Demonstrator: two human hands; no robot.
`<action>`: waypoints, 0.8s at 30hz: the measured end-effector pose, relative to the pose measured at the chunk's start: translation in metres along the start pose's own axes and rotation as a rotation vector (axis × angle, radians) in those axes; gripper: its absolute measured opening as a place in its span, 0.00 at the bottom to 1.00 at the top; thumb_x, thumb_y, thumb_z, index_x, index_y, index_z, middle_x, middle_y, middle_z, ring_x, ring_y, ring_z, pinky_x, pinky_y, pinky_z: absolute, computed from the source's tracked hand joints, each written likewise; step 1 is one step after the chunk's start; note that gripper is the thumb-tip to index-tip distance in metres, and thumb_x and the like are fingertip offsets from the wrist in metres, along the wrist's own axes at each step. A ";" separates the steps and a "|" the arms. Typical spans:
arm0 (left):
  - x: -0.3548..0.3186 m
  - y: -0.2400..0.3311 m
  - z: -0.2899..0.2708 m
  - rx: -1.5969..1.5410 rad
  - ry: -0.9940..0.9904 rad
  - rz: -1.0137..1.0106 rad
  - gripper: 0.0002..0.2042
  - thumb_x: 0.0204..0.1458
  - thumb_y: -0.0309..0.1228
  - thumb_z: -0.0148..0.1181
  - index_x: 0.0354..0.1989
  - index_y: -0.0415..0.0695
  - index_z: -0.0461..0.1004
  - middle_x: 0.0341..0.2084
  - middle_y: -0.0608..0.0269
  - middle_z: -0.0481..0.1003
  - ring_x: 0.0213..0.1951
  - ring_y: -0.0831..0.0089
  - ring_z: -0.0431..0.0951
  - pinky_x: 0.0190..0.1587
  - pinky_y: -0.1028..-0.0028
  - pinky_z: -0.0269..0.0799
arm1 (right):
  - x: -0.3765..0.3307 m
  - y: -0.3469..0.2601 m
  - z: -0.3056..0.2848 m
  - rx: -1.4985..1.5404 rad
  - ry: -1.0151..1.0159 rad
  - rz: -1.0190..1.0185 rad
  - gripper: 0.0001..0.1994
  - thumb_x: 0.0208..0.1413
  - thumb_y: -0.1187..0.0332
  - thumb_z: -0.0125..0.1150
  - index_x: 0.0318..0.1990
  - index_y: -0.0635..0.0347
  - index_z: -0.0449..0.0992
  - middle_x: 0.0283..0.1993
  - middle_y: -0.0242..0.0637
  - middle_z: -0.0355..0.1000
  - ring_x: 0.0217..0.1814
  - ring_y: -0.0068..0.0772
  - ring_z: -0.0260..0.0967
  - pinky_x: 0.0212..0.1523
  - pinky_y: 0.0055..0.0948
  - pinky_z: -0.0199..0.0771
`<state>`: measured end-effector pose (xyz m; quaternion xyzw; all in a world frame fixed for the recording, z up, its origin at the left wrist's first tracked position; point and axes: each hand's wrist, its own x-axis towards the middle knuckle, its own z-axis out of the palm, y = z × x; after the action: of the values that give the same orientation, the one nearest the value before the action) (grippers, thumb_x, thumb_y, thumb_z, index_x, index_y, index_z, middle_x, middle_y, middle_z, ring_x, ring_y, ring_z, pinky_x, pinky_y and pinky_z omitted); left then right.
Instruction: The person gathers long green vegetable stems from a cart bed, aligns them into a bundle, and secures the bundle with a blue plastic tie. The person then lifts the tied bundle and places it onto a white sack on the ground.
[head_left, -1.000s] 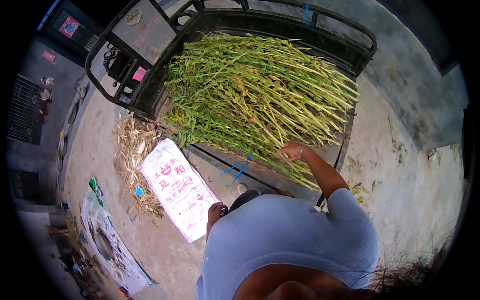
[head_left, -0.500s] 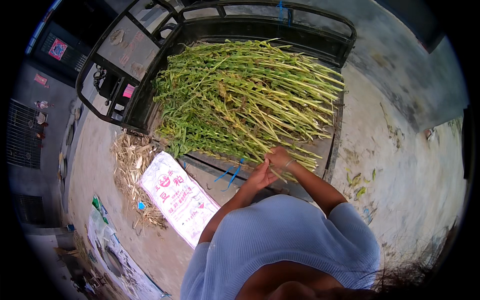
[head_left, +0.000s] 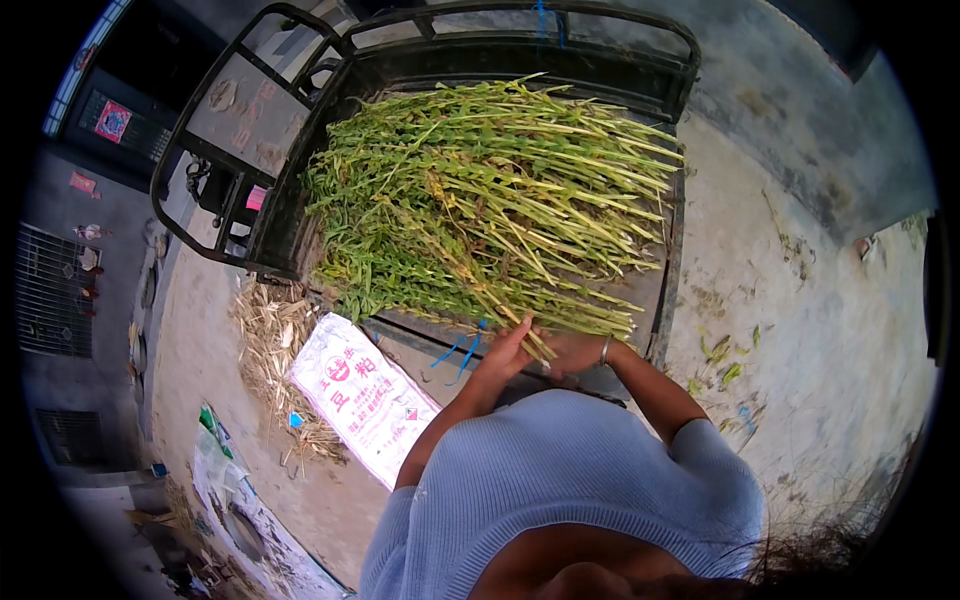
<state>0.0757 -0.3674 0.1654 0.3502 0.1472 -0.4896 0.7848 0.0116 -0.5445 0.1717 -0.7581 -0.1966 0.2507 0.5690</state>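
Observation:
A thick layer of cut green leafy stalks (head_left: 480,190) lies across the bed of a dark metal cart (head_left: 660,290), leafy tops to the left and pale cut ends to the right. At the near edge of the bed my left hand (head_left: 507,352) is closed around the lower part of a few yellowish-green stalks (head_left: 485,292), its thumb up. Their cut ends stick out between my hands. Close on the right, my right hand (head_left: 577,352), with a band at its wrist, is beside those ends. Motion smears its fingers, so their grip is unclear.
Below the bed's left corner lie a printed white sack (head_left: 365,395) and dry husks (head_left: 270,335). Blue strips (head_left: 465,350) hang from the near edge. Dark rails (head_left: 225,150) bound the cart's left and far sides. Loose leaves (head_left: 720,355) lie on the concrete to the right.
My left hand has shifted slightly left and now grips the stalks near their ends. My right hand has come off the stalks' upper side and moved down and right.

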 end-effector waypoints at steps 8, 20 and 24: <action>-0.004 -0.002 -0.013 -0.349 0.001 -0.086 0.06 0.56 0.34 0.50 0.29 0.47 0.64 0.15 0.73 0.61 0.18 0.80 0.62 0.23 0.78 0.62 | 0.086 0.046 -0.081 -0.723 0.620 0.406 0.16 0.47 0.58 0.61 0.37 0.62 0.75 0.27 0.41 0.72 0.27 0.35 0.70 0.25 0.30 0.71; -0.035 0.001 -0.022 -0.121 0.191 0.099 0.13 0.56 0.42 0.47 0.28 0.45 0.65 0.23 0.68 0.67 0.17 0.84 0.57 0.20 0.82 0.57 | 0.101 0.029 -0.078 -0.399 0.316 0.373 0.06 0.47 0.69 0.57 0.25 0.63 0.74 0.19 0.32 0.69 0.17 0.28 0.63 0.19 0.26 0.63; -0.032 0.004 -0.011 -0.152 0.142 0.120 0.13 0.56 0.41 0.47 0.29 0.44 0.66 0.30 0.62 0.71 0.18 0.83 0.59 0.22 0.82 0.60 | 0.028 -0.011 -0.050 0.712 0.196 0.250 0.08 0.50 0.66 0.58 0.26 0.61 0.72 0.17 0.23 0.63 0.16 0.13 0.52 0.17 0.17 0.53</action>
<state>0.0650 -0.3371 0.1775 0.3317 0.2179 -0.4032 0.8246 0.0640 -0.5635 0.1888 -0.5516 0.0519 0.2968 0.7778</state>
